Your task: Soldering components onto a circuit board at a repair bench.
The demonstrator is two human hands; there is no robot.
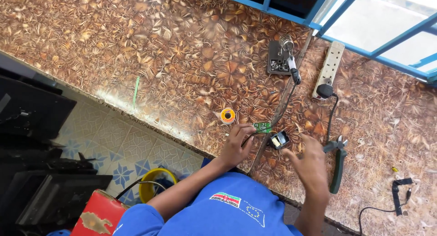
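Left hand point(236, 142) pinches small green circuit board point(262, 127) on brown patterned worktop point(136, 49); right hand point(312, 161) blurred, fingers spread, empty, beside small black square tin point(279, 139).

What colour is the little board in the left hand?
Green circuit board, pinched by the left hand; head view.

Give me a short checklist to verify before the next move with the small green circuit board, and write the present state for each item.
1. Left hand has the small green circuit board at its fingertips: ok.
2. Right hand is free, holding nothing: cannot tell, it is blurred.
3. Soldering iron rests in its dark metal stand: ok.
4. Black plug sits in the white power strip: ok.
5. Orange solder spool lies beside the left hand: ok.
6. Green-handled pliers lie near the right hand: ok.
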